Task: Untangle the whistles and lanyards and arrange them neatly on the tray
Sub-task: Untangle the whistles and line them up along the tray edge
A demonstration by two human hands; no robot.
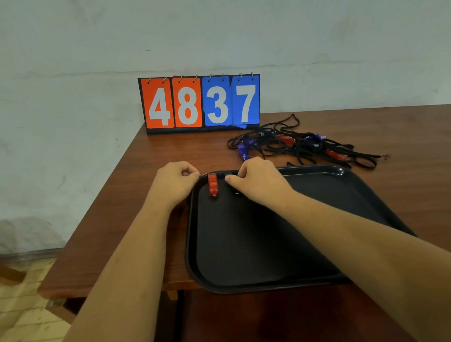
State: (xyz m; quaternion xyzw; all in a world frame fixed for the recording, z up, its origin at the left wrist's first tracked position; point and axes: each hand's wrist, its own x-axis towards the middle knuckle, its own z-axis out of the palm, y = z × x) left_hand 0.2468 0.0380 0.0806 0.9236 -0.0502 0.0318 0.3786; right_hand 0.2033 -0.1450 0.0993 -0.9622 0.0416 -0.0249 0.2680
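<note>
Head view, trays: one black tray (250, 248), lying on a brown wooden table (165, 153) with its near edge past the table's front edge
Head view, whistles on the tray: one red whistle (212, 184), in the far left corner, lying lengthwise toward the person, with a small ring at its near end
Head view, pile: one tangle of black lanyards (304, 146) on the table beyond the tray's far right side, with at least two red whistles and at least two blue whistles caught in it; the exact count cannot be told
Head view, scoreboards: one flip scoreboard (200, 103) standing at the table's far edge against the wall, with four cards hung on metal rings
Head view, writing: white digits, 4 and 8 on the two orange cards, 3 and 7 on the two blue cards
Head view, left hand (176, 183): fingers curled in, thumb and forefinger tips together at the tray's far left corner rim, just beside the red whistle; whether a cord lies between them cannot be told
Head view, right hand (258, 183): over the tray's far edge, just right of the red whistle, fingers and thumb curled round a small black object (228, 173) that is mostly hidden under the hand
</note>
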